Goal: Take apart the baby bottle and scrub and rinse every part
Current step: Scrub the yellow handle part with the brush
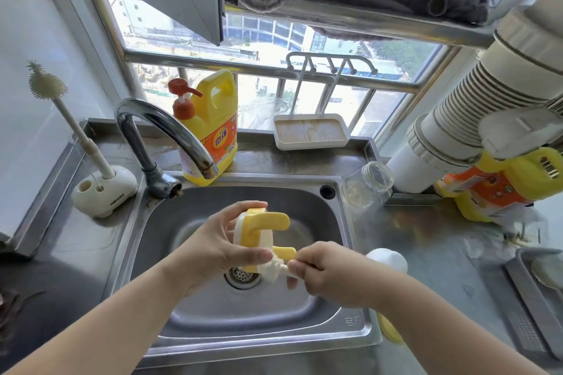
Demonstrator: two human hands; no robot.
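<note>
My left hand [225, 245] gripped the handled collar [262, 233]; my right hand [327, 274] pinched the brush [274, 269]. Wet plastic risked slipping into the sink [344, 323].
</note>
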